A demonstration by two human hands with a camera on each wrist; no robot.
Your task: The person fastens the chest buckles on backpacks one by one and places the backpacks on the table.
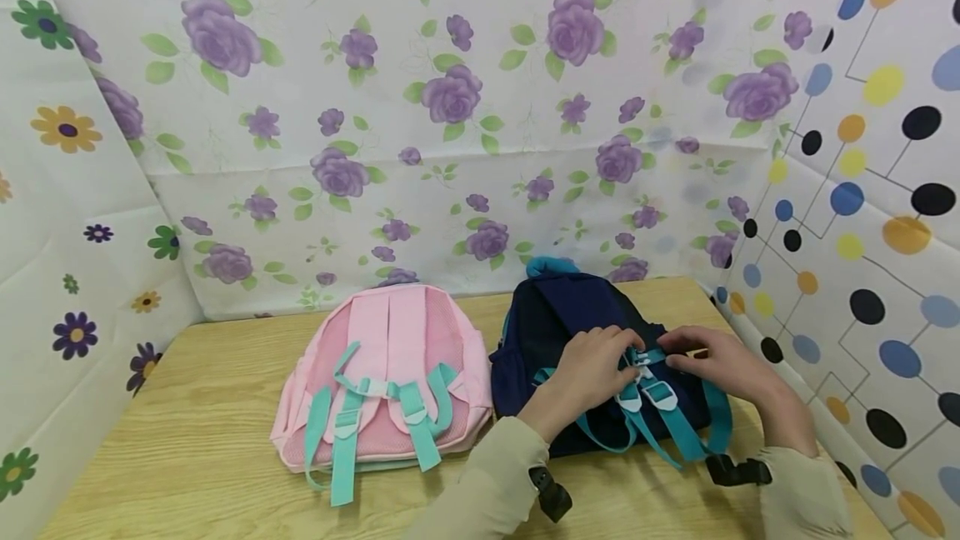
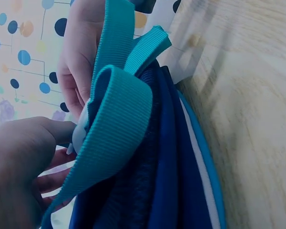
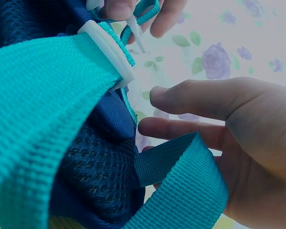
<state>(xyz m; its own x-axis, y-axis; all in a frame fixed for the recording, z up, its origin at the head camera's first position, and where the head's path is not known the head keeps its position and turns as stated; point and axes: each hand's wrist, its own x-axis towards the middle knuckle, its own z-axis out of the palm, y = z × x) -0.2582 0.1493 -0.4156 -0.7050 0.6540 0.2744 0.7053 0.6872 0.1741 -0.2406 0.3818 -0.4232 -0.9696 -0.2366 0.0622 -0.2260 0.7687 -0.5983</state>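
Note:
A navy backpack (image 1: 562,315) with teal straps (image 1: 675,423) lies back-up on the wooden table (image 1: 187,423). Both hands meet over its chest strap. My left hand (image 1: 588,365) pinches a small white clip (image 3: 136,33) on a thin teal strap between thumb and fingertips. My right hand (image 1: 720,361) reaches in from the right, thumb and fingers nearly straight (image 3: 200,100), just short of the clip, with a wide teal strap (image 3: 181,186) running under its palm. A white slider buckle (image 3: 107,50) sits on the near shoulder strap. In the left wrist view a teal strap loop (image 2: 119,119) hides the clip.
A pink backpack (image 1: 390,357) with mint straps lies back-up to the left of the navy one, close beside it. Flowered and dotted sheets wall the table (image 2: 248,95) at the back (image 1: 450,107) and right (image 1: 862,273).

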